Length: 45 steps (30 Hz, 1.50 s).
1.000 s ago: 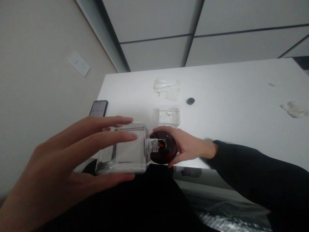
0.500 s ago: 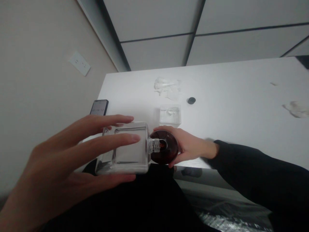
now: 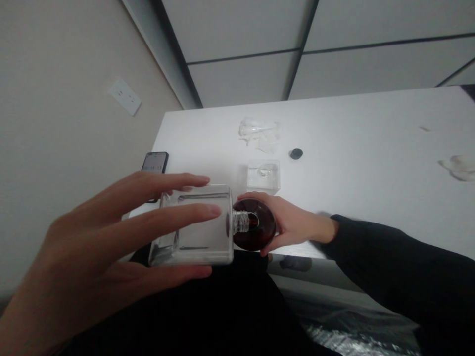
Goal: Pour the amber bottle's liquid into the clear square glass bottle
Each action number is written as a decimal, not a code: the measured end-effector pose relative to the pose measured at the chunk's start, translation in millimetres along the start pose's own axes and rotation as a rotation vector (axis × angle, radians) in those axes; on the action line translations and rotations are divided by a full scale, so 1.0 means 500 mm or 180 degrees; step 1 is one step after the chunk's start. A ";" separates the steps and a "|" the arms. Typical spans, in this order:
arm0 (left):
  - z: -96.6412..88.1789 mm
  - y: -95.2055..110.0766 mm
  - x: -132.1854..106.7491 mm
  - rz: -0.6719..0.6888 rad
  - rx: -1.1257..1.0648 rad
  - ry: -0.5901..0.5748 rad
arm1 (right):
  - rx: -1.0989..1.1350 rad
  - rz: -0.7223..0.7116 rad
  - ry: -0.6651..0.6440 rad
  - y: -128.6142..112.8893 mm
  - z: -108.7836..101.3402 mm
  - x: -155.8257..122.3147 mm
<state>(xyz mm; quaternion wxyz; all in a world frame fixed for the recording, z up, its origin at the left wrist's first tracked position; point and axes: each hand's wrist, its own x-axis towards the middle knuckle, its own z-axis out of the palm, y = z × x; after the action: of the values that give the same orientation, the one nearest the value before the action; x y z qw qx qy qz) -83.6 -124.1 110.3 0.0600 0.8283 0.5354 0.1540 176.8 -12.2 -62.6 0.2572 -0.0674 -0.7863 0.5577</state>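
My left hand grips a square clear glass bottle lying on its side, fingers over the top and thumb under it. Its threaded neck points right, into the mouth of a round dark red glass bottle held in my right hand. The neck seems to touch or enter that mouth, though the exact contact is hard to tell. Dark liquid shows inside the round bottle. My right fingers wrap its far side, and a black sleeve covers my right arm.
On the white table lie a phone, a small clear glass block, crumpled clear plastic, a black round cap and a pale scrap. A wall with a socket plate is at left.
The whole view has drifted slightly to the right, and both hands and bottles shift with it. The grips and the way the bottles meet look unchanged.
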 end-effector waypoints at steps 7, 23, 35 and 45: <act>-0.006 -0.002 0.006 -0.0014 0.0039 -0.0081 | -0.0072 -0.0145 0.0054 0.005 0.001 -0.003; -0.020 0.009 0.010 -0.0063 0.0107 -0.0247 | -0.0022 -0.0093 0.0057 0.003 0.001 -0.003; -0.023 0.015 0.015 -0.0112 0.0056 -0.0307 | -0.0019 0.0000 0.0039 0.005 0.000 -0.005; -0.030 0.012 0.007 -0.0155 0.0088 -0.0309 | 0.0021 -0.0010 0.0040 0.003 0.000 -0.004</act>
<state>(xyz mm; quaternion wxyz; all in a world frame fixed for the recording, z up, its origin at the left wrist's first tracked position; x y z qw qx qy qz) -81.7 -124.3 126.5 0.0781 0.8222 0.5539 0.1047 178.2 -12.5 -64.6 0.2632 -0.0688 -0.7829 0.5595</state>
